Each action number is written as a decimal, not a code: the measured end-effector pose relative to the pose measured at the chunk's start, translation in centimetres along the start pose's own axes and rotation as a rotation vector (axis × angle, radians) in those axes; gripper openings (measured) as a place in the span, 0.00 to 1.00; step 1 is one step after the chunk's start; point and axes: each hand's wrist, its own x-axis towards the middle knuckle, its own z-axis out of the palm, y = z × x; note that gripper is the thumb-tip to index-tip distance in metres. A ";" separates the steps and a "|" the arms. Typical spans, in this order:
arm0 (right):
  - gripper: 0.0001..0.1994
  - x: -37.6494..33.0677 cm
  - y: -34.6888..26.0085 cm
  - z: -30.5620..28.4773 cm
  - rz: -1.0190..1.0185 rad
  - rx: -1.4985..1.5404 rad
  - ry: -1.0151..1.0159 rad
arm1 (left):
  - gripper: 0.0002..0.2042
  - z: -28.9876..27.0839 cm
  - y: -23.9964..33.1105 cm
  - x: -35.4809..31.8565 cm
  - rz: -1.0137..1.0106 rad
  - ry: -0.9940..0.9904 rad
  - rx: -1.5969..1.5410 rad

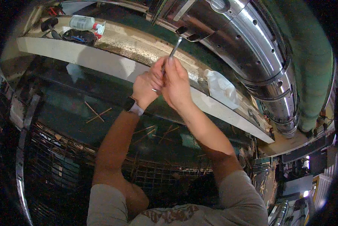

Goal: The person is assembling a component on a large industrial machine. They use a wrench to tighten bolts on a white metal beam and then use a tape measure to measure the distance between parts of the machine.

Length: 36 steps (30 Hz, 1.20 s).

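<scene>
My left hand (146,86) and my right hand (178,83) are pressed together in the middle of the view, both closed around a slim metal rod-shaped tool (175,48). Its lower part is hidden in my fingers, and I cannot make out its exact kind. The bright tip points up and away, close to the dark slots on the underside of a large shiny metal cylinder (248,49); whether it touches is unclear. My right thumb lies along the shaft. A dark band circles my left wrist, and a ring is on a left finger.
Along the pale ledge (138,71) at the far left lie a spray bottle (82,22), a dark pouch (79,37) and a black-headed mallet (49,25). A crumpled white cloth (222,88) rests right of my hands. Beyond the cylinder runs a thick green roller (311,67). Thin wooden sticks (96,113) lie below.
</scene>
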 end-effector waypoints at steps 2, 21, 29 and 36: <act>0.17 -1.5 -2.3 -1.8 0.092 -0.382 0.036 | 0.11 -0.3 -0.3 0.3 -0.057 -0.287 0.172; 0.20 2.1 -9.1 -9.5 -0.034 -1.200 0.075 | 0.11 0.7 -1.3 0.6 0.044 -0.263 0.221; 0.18 3.0 -10.4 -9.9 -0.141 -1.487 0.021 | 0.11 0.8 -1.6 0.6 0.063 -0.249 0.162; 0.21 2.4 -7.9 -9.7 0.070 -1.073 0.111 | 0.12 0.5 -1.5 1.0 0.025 -0.282 0.152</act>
